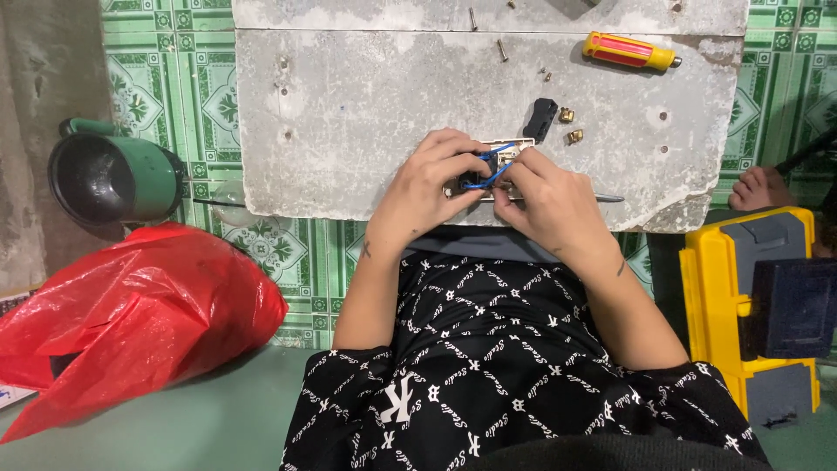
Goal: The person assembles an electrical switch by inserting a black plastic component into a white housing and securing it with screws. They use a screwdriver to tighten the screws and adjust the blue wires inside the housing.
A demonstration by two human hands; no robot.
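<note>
Green patterned tiles [174, 78]; perhaps floor

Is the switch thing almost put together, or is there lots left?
Done: the switch is opened up, with a blue wire already in it. In hand: the left hand and right hand both grip it on the slab, fingers at the wire. Left: the black piece, brass bits and small screws lie loose, and the screwdriver lies unused. So probably quite a bit.

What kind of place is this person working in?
Probably a home floor used as a makeshift repair spot, not a proper workshop. A rough concrete slab serves as the bench over green patterned floor tiles, with a screwdriver, loose screws and a yellow tool case close by.
</note>
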